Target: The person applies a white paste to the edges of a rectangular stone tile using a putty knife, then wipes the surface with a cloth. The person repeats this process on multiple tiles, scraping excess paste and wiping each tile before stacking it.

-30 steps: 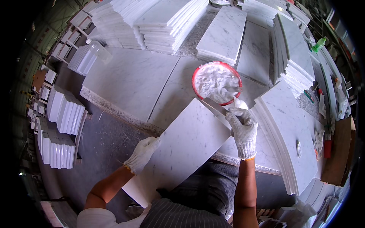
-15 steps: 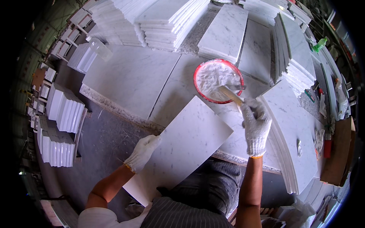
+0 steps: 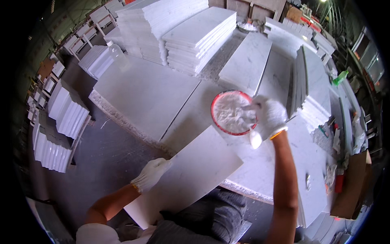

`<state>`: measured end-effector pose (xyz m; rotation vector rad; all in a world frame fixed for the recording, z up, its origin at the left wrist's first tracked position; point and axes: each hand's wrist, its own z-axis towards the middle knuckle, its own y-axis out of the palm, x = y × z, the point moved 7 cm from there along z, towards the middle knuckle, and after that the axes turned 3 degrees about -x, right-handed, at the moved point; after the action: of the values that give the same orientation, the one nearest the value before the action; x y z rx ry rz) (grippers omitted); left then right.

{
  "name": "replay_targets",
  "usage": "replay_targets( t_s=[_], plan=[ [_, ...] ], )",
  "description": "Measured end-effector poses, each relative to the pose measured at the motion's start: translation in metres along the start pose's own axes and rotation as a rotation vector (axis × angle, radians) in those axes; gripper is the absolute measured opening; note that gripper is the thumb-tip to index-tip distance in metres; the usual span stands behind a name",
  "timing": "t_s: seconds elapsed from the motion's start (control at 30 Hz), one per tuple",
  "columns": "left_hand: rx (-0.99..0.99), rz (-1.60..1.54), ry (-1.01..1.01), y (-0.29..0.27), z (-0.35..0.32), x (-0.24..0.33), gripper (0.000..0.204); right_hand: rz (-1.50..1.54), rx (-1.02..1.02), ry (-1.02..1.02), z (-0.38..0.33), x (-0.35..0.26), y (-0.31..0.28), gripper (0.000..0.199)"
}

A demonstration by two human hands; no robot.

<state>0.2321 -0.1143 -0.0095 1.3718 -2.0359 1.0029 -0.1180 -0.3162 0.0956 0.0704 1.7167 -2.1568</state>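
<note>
A pale marble slab lies tilted across my lap, its far end over the worktable. My left hand, in a white knitted glove, is closed on the slab's left edge. A red-rimmed bowl of thick white paste stands on the table beyond the slab. My gloved right hand is closed at the bowl's right rim around a tool that is mostly hidden and blurred. A bright white rounded end shows below that hand. The tool's working end, at the paste, is smeared by motion.
Marble stacks stand at the back left and right. More slabs lie beside my right arm. A clear bottle stands at the table's far left corner; a green bottle is at far right. A cardboard box sits right.
My right hand has moved in to the bowl's right rim, and the pale handle and metal blade seen earlier are now mostly covered. My left hand keeps the slab. The view has shifted.
</note>
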Motion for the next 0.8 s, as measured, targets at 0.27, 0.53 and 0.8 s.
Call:
replay_targets(
  t_s=[0.27, 0.53, 0.8],
  plan=[
    [-0.023, -0.125, 0.062, -0.003, -0.003, -0.007, 0.029, 0.468, 0.282, 0.259, -0.092, 0.0, -0.02, 0.043],
    [-0.019, 0.019, 0.068, 0.004, 0.008, -0.007, 0.027, 0.274, 0.267, 0.404, -0.162, 0.009, 0.057, 0.055],
    [-0.057, 0.085, 0.089, 0.013, 0.008, 0.001, 0.028, 0.069, 0.45, 0.244, -0.145, 0.014, 0.063, 0.039]
  ],
)
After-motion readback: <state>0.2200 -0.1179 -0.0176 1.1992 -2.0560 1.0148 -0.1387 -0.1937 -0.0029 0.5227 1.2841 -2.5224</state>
